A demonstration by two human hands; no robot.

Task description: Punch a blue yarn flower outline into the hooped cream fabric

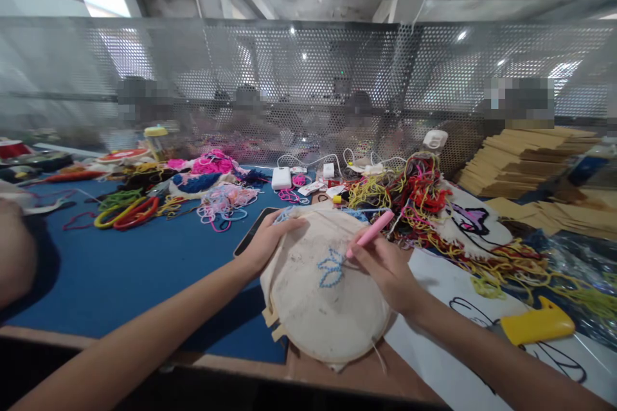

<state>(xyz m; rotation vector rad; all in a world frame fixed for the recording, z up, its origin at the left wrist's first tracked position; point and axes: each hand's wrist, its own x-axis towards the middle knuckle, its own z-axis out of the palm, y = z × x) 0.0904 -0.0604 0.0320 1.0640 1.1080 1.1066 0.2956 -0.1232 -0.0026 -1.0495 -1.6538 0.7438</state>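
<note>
A round embroidery hoop with cream cloth stretched over it leans at the table's front edge. Near its middle, a small looped outline in blue yarn is stitched into the cloth. My left hand grips the hoop's upper left rim, thumb lying on the cloth. In the closed fingers of my right hand is a pink punch needle, its lower end at the right side of the blue stitching. Blue yarn runs to the punch needle's upper end. My fingers hide its tip.
A dark phone lies behind my left hand. Tangled yarn is heaped at the back right, before stacked brown cardboard. A yellow-handled tool rests on white paper. Another person's arm is at far left. A perforated screen stands behind.
</note>
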